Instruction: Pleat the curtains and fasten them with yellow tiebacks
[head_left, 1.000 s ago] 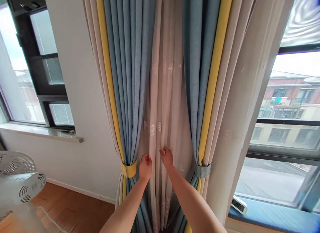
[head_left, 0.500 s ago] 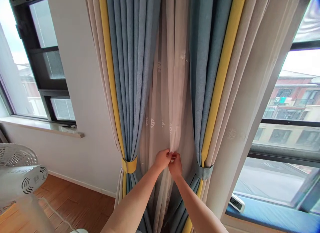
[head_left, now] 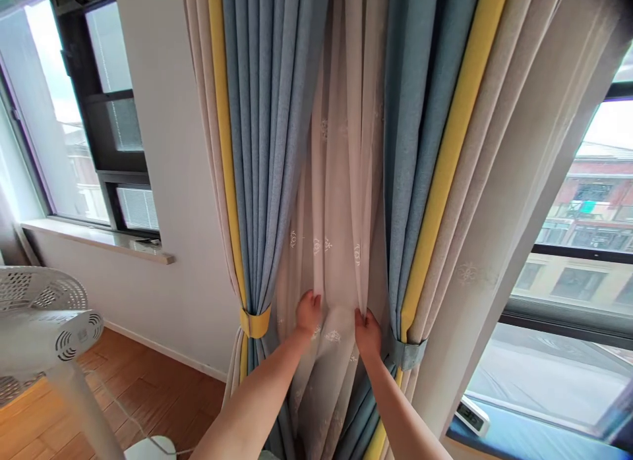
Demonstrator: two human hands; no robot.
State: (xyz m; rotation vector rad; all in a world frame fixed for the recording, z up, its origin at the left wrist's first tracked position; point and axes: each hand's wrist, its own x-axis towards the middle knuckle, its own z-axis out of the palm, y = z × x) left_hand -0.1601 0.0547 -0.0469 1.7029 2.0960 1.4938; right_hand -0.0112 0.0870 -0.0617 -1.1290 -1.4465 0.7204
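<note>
A sheer curtain (head_left: 339, 216) with small embroidered motifs hangs in the gap between two heavier drapes. My left hand (head_left: 309, 313) is closed on a fold of it at the left. To the right, my right hand (head_left: 368, 335) pinches another fold, and the fabric sags loosely between them. The left drape (head_left: 267, 150), blue with a yellow stripe and beige edge, is gathered by a yellow tieback (head_left: 255, 323). A blue-grey tieback (head_left: 409, 353) gathers the matching right drape (head_left: 410, 130), close to my right hand.
A white fan (head_left: 74, 341) stands on the wooden floor (head_left: 163, 394) at the left, its cord trailing. Beyond it is a window with a sill (head_left: 99, 239). At the right, a small digital clock (head_left: 472, 415) rests on a blue surface (head_left: 534, 427) below another window.
My hands have moved apart from a shared pinch, left hand leftward and right hand rightward, spreading the sheer curtain between them. The view has shifted slightly left.
</note>
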